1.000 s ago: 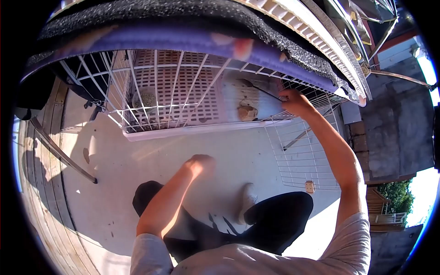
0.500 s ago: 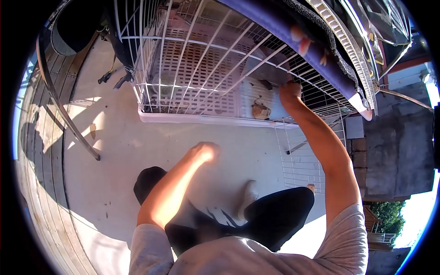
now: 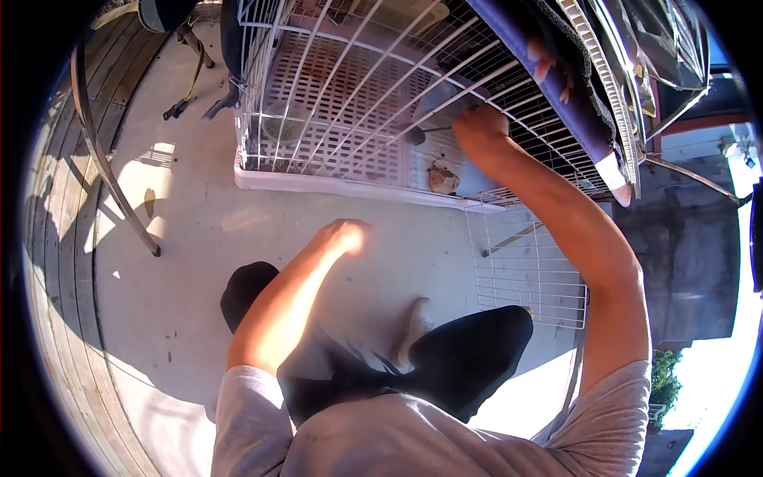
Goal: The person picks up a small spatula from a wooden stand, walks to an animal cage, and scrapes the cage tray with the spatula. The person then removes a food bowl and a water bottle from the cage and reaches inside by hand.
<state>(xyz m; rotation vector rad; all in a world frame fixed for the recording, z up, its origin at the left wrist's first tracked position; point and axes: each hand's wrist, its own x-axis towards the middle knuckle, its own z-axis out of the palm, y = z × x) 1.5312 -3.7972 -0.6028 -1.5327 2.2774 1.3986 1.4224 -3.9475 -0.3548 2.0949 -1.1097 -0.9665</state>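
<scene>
My right hand reaches through the open side of a white wire cage. Its fingers are closed round a thin-handled tool with a dark, rounded end, whose exact kind I cannot make out. The dark end lies over the pink slotted floor panel, beside a pale, ridged panel. Below that hand sits a small brown-and-white lump near the cage's front rim. My left hand is curled in front of the cage, above the concrete; it is blurred, and anything inside it is hidden.
The wire door hangs down at the right, near my knee. A pink base rim runs along the cage front. A curved metal leg stands at the left by wooden decking. Purple patterned cloth covers the cage top.
My right hand has moved left and slightly up inside the cage, carrying the tool's dark end left. My left hand stays curled with little movement. The view has shifted slightly.
</scene>
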